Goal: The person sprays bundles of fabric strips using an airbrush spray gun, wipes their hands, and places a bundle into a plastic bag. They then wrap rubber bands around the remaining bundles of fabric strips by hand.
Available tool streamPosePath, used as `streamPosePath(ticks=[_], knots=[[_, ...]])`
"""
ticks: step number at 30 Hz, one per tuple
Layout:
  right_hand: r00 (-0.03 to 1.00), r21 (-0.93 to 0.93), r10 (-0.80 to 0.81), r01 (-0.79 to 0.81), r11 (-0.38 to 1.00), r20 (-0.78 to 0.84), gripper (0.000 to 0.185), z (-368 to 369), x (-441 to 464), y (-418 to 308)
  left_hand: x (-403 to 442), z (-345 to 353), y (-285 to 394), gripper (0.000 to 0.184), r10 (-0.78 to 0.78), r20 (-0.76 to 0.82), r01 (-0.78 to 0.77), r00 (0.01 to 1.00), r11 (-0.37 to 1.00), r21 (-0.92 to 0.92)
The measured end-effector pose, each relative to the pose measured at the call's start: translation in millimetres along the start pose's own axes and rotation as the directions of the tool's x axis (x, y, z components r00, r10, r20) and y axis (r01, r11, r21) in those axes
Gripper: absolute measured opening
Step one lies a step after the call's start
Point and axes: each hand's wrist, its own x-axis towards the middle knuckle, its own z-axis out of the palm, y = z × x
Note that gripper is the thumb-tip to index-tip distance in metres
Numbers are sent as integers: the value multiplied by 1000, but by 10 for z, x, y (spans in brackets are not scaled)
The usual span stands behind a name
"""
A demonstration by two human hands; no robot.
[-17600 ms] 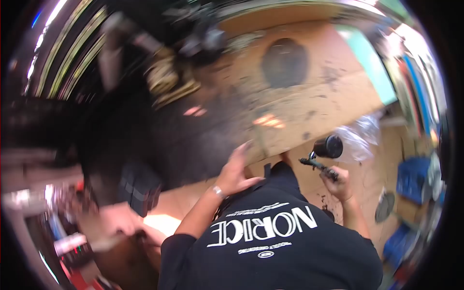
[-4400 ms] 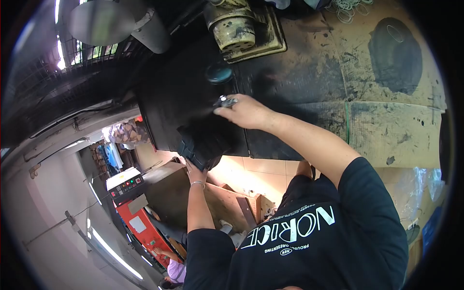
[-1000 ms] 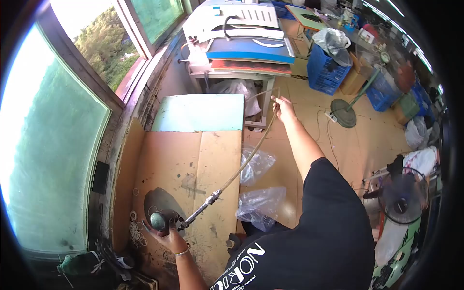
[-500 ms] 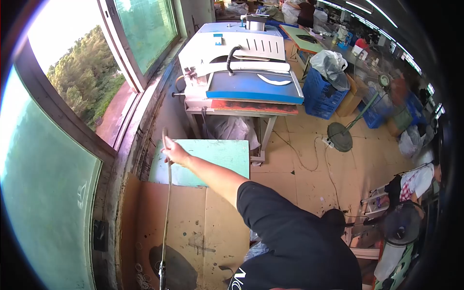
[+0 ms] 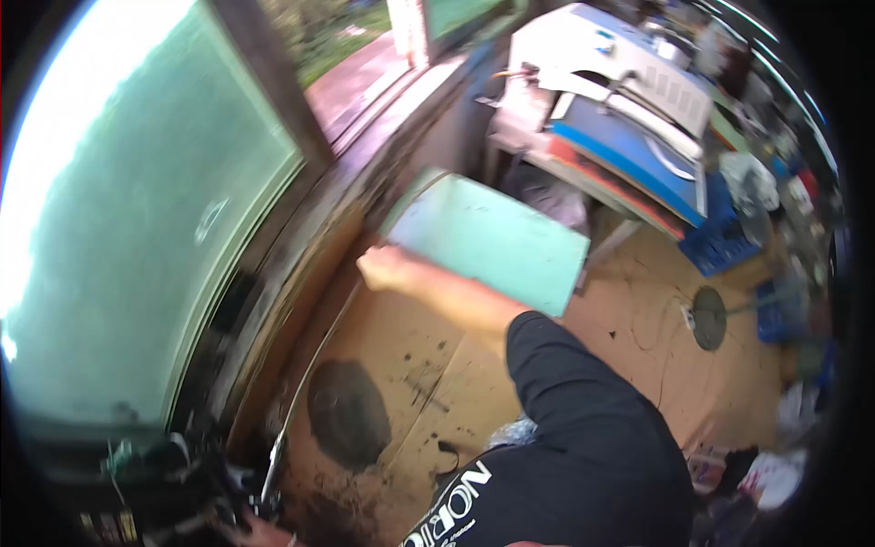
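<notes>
My right hand (image 5: 387,269) is stretched far out to the left, its fingers wrapped round a long, thin, pale rod-like length (image 5: 319,356); whether it is stiff or flexible I cannot tell. It slants down to the lower left and finishes in a shiny metal part (image 5: 273,460). Close to that end, at the bottom edge, my left hand (image 5: 264,531) shows only in part, blurred, with its grip hidden. Just beyond my right hand is a light green board or tabletop (image 5: 492,237).
A window frame (image 5: 314,159) and sill run along the left. Behind the green surface stands a white and blue machine (image 5: 629,150) on a bench. Brown sheets with a dark round patch (image 5: 349,415) cover the floor. To the right are a blue crate (image 5: 720,242) and a fan base (image 5: 709,319).
My view has turned and tilted, so the window fills more of the left. My right hand, still gripping the rod-like length, appears lower against the green surface. Part of my left hand has come into view.
</notes>
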Motion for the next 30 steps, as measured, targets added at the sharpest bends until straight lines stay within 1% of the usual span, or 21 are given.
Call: streamPosePath(ticks=[1, 2, 4, 7, 8, 9, 11, 14, 16, 17, 19, 20, 21, 23, 24, 25, 26, 27, 28, 29, 30], knots=[[994, -64, -98, 96, 993, -41, 22, 139, 36, -108, 43, 3, 71, 49, 34, 49, -33, 998, 999, -26], [992, -56, -121, 119, 991, -27, 24, 142, -5, -333, 63, 46, 354, 47, -274, 126, 299, 953, 914, -276], [943, -18, -328, 328, 945, -54, 29, 117, -160, -767, 33, 192, 376, 64, -442, 129, 453, 888, 790, -414], [773, 104, -608, 630, 770, -181, 36, 95, -420, -1506, 137, 321, 517, 84, -412, 116, 402, 904, 723, -561], [682, 133, -691, 728, 673, -240, 39, 75, -509, -1738, 176, 333, 526, 85, -416, 165, 424, 894, 672, -607], [547, 112, -770, 832, 543, -329, 46, 76, -591, -1982, 201, 359, 485, 86, -381, 133, 385, 915, 725, -572], [344, 84, -832, 936, 342, -435, 48, 127, -700, -2390, 268, 385, 471, 87, -375, 155, 370, 914, 613, -698], [380, 8, -872, 918, 397, -308, 45, 132, -673, -2586, 416, 268, 628, 89, -374, 151, 371, 915, 634, -678], [421, -115, -829, 864, 490, -369, 32, 209, -469, -2345, 458, 237, 617, 88, -326, 93, 318, 941, 756, -572], [459, -108, -777, 828, 549, -430, 16, 234, -391, -2166, 487, 192, 665, 86, -336, 124, 345, 934, 747, -568], [524, -188, -672, 698, 691, -524, 10, 236, -279, -1651, 466, 165, 455, 85, -326, 110, 325, 939, 736, -594], [550, -303, -602, 540, 785, -580, 12, 222, -212, -1361, 455, 150, 349, 82, -365, 131, 367, 922, 710, -601], [679, -461, -505, 267, 846, -533, 18, 112, -218, -1078, 469, 157, 256, 79, -354, 111, 355, 929, 759, -546], [743, -436, -222, -104, 894, -631, 25, -17, -52, -427, 535, 117, 298, 70, -358, 116, 374, 926, 837, -401], [856, -390, 3, -239, 889, -518, 31, -143, 49, -124, 544, 163, 287, 65, -310, 80, 316, 947, 864, -393], [886, -372, 83, -274, 887, -456, 33, -224, 181, 137, 550, 239, 326, 64, -301, 113, 314, 947, 794, -521], [779, -311, 99, -359, 880, -619, 43, -250, 330, 337, 529, 341, 442, 62, -226, 71, 228, 972, 812, -536], [749, -236, 204, -435, 869, -631, 59, -394, 379, 391, 489, 423, 569, 60, -240, 101, 253, 965, 771, -584], [640, -207, 195, -497, 843, -743, 73, -488, 422, 466, 501, 386, 745, 79, -157, 197, 250, 968, 688, -681], [621, -121, 321, -562, 818, -715, 83, -644, 434, 458, 468, 491, 788, 71, -227, 208, 307, 951, 650, -695], [666, -35, 423, -559, 829, -614, 82, -809, 422, 455, 515, 541, 1029, 61, -224, 137, 259, 965, 731, -632]])
